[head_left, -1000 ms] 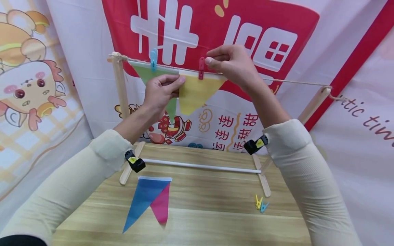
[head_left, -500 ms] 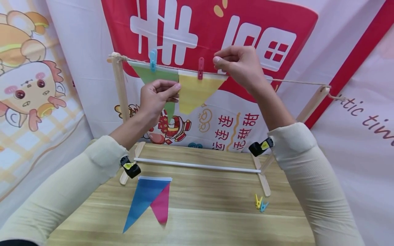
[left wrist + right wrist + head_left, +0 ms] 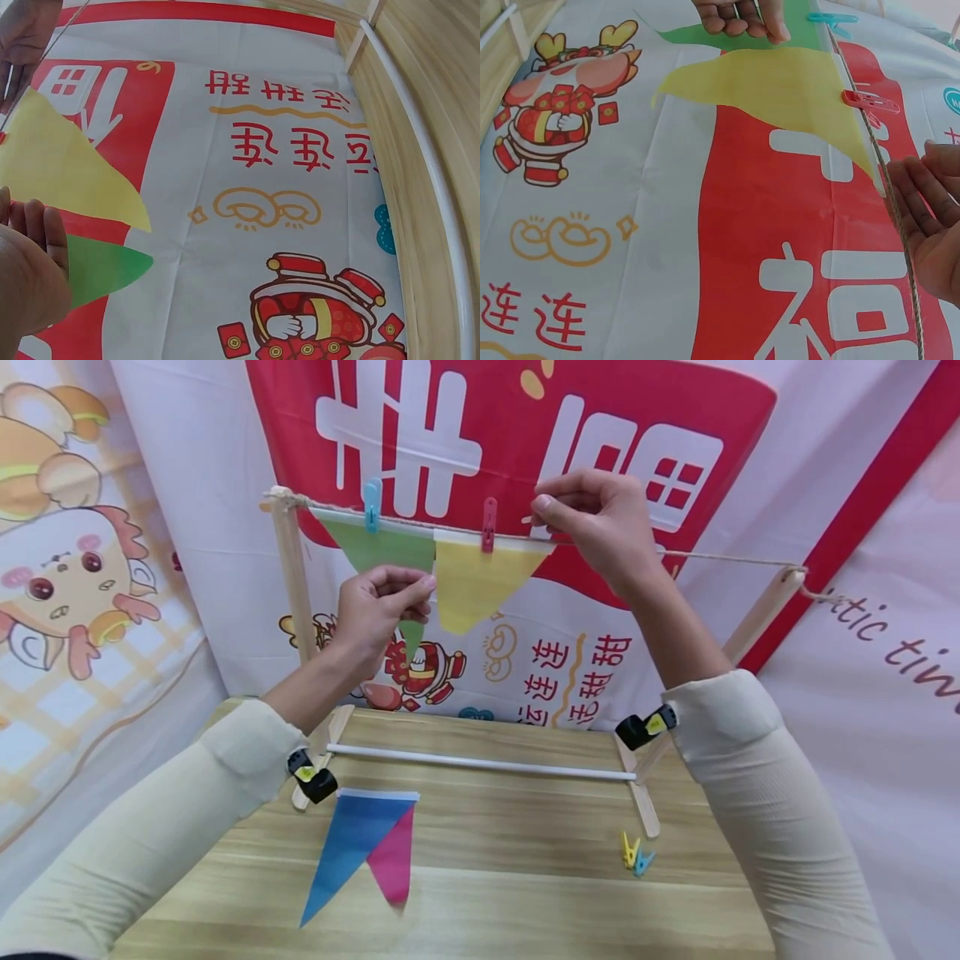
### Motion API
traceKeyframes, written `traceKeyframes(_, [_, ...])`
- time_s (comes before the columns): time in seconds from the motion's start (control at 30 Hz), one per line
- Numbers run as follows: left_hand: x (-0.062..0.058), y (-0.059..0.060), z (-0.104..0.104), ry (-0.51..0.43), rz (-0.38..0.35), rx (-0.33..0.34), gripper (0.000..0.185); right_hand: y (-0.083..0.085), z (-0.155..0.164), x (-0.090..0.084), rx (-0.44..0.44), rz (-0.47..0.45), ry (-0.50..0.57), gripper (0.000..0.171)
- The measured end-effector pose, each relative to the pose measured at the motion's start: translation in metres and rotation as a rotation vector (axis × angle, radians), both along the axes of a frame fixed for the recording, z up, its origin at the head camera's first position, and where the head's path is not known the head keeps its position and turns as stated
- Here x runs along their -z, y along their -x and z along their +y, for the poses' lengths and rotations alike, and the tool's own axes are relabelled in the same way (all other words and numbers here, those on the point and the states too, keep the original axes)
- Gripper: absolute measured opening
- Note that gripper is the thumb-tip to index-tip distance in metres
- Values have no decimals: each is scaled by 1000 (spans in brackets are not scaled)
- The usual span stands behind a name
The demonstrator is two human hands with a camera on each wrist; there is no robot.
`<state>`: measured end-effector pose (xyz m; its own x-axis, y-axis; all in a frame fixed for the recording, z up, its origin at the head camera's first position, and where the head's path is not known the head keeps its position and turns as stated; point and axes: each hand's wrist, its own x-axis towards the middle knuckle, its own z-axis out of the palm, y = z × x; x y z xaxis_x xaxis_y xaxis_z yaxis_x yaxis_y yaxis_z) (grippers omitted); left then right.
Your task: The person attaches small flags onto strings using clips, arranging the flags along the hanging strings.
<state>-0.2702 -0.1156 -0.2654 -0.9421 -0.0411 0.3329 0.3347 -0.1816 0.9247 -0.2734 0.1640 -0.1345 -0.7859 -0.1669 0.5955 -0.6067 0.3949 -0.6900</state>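
Note:
A twine string [image 3: 720, 560] runs between two wooden posts. A green flag [image 3: 375, 547] hangs from it under a blue clip [image 3: 371, 502], and a yellow flag [image 3: 468, 585] under a red clip [image 3: 490, 522]. My right hand [image 3: 543, 510] pinches the string at the yellow flag's top right corner; the right wrist view shows its fingers [image 3: 930, 217] along the string [image 3: 907, 255]. My left hand [image 3: 416, 589] hovers in front of the green flag's lower part with loosely curled fingers and nothing visibly gripped. The left wrist view shows both flags, yellow [image 3: 60, 172] and green [image 3: 105, 266].
On the wooden table [image 3: 525, 893] lie a blue flag [image 3: 348, 843] overlapping a pink flag [image 3: 393, 860], plus two small clips [image 3: 633, 856] at the right. The frame's white rod [image 3: 480, 764] crosses the table at the back. Printed banners hang behind.
My left hand has let go of the yellow flag's left edge and drawn down and left. My right hand has shifted slightly right along the string.

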Motion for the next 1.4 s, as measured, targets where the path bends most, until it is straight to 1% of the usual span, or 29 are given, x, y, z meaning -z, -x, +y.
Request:
traceKeyframes(0.17, [4,-1,1,11,4,3,24,-2,5,5,-52,41,47,35])
traceKeyframes(0.37, [7,-2,2,-5,12,21,23,-4,9,11,-119,70,92,29])
traceKeyframes(0.5, [9,-2,2,-18,13,36,21,-3,11,16,-200,123,160,23])
traceKeyframes(0.63, [13,-3,1,9,-3,30,22,-1,13,23,-255,177,195,22])
traceKeyframes(0.77, [17,-3,0,20,-17,28,21,0,16,29,-272,202,218,22])
traceKeyframes(0.9, [21,-2,-2,7,-24,44,20,-1,18,34,-291,236,233,22])
traceKeyframes(1.03, [24,-2,-3,16,-24,55,20,-3,21,37,-320,264,232,23])
traceKeyframes(1.17, [27,-1,-4,38,-27,54,22,-5,24,42,-310,254,220,23])
traceKeyframes(1.3, [30,-1,-4,56,-34,52,23,-8,28,48,-263,210,210,25])
traceKeyframes(1.4, [31,-2,-4,69,-35,53,23,-10,30,52,-245,177,202,25])
